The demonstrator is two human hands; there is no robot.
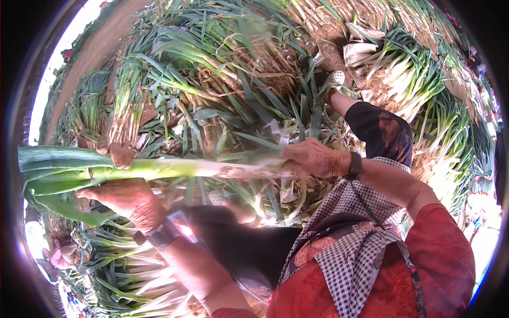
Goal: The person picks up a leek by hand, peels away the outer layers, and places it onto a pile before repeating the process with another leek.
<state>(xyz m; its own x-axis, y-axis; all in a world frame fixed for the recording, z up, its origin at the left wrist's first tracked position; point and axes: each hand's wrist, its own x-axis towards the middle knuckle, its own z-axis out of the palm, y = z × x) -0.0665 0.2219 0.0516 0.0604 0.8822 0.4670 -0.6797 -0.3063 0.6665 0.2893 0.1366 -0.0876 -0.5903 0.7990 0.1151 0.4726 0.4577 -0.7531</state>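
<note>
A long leek (185,168) lies level across the view in front of me, with broad green leaves on the left and a pale stalk toward the right. My left hand (130,201) is closed around it where the leaves meet the stalk, fingertips curled over the top. At the root end, my right hand (321,158) has its fingers closed on the stalk, where brownish outer skin shows. The roots are blurred and partly hidden by that hand.
Heaps of untrimmed leeks (212,58) spread ahead of me over loose leaves and peelings (286,185). Pale cleaned leeks (408,79) are stacked at the right, and more white-stemmed leeks (138,270) lie at the lower left. My foot in a dotted shoe (336,78) stands among them.
</note>
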